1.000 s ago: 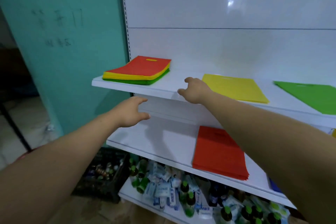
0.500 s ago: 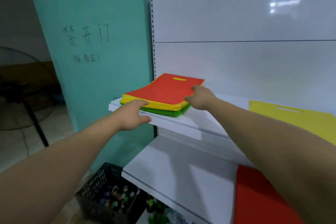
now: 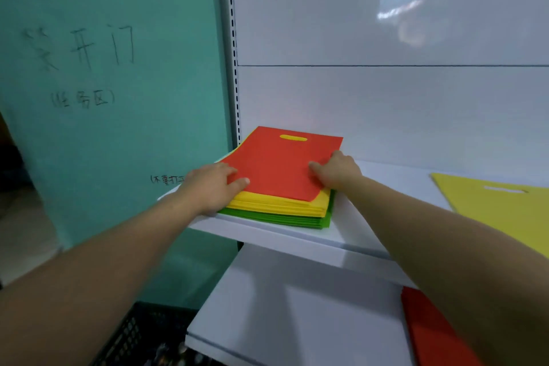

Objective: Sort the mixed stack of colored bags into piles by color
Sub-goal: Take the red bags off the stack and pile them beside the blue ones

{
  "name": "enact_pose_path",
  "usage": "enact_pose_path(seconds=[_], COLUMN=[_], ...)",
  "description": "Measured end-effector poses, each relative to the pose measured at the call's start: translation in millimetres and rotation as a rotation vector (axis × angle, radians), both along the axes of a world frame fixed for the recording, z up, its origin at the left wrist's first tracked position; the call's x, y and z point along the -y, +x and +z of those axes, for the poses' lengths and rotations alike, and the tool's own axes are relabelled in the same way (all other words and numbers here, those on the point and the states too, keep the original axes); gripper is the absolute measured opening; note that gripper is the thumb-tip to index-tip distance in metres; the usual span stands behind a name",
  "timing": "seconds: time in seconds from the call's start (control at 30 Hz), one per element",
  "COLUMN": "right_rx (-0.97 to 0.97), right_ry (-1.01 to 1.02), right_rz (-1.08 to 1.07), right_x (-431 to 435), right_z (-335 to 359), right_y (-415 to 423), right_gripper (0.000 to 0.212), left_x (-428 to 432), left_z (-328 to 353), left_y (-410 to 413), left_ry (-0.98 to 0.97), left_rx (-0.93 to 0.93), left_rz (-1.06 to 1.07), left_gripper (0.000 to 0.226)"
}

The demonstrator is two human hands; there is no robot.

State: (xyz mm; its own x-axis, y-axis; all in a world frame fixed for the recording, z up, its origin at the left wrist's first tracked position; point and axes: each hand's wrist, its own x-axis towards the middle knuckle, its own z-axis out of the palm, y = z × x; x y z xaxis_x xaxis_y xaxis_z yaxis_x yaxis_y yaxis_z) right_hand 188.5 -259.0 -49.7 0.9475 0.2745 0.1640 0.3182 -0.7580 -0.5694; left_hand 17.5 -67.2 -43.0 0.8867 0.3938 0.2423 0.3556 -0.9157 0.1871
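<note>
Both bare arms extended far. Left hand (image 3: 214, 184) palm-down, fingers relaxed, resting on red bag (image 3: 279, 163). Right hand (image 3: 335, 171) curled, pinching its right edge.

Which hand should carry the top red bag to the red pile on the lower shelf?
Probably right: the right hand grips the right edge of the top red bag, and the red pile lies below on that side. The left hand is farther away.

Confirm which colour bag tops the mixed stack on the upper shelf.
The red bag: it lies uppermost, over the yellow layer, with the green layer at the bottom.
</note>
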Motion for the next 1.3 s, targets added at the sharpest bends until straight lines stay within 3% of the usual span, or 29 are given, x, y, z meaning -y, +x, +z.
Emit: enact_pose_path(seconds=[0.27,0.43,0.6,0.73,1.0,1.13,1.3], right_rx=[-0.037,0.150,0.451,0.539,0.567,0.578,0.551], right_ry=[0.134,0.049,0.276,0.467,0.720,0.759,0.744], right_rz=[-0.071,-0.163,-0.067,-0.059,-0.109,-0.132,-0.142], right_x=[2,5,23,50,158,235,321], right_z=[10,10,13,28,58,62,58], right_y=[-4,-11,-24,-41,-65,-76,-95], right_gripper=[0.035,0.051,0.049,0.047,0.045,0.044,0.044], left_x=[-18,-22,-21,-4,90,156,248], left_z=[8,8,11,19,37,37,20], left_y=[25,39,46,44,47,45,40], left_ry=[-0.214,-0.226,-0.285,-0.365,-0.830,-0.853,-0.830], left_rx=[-0.022,-0.084,-0.164,-0.128,0.237,0.236,0.069], left_rz=[-0.228,-0.284,-0.288,-0.267,-0.309,-0.347,-0.406], left_gripper=[0.024,0.052,0.066,0.074,0.054,0.052,0.052])
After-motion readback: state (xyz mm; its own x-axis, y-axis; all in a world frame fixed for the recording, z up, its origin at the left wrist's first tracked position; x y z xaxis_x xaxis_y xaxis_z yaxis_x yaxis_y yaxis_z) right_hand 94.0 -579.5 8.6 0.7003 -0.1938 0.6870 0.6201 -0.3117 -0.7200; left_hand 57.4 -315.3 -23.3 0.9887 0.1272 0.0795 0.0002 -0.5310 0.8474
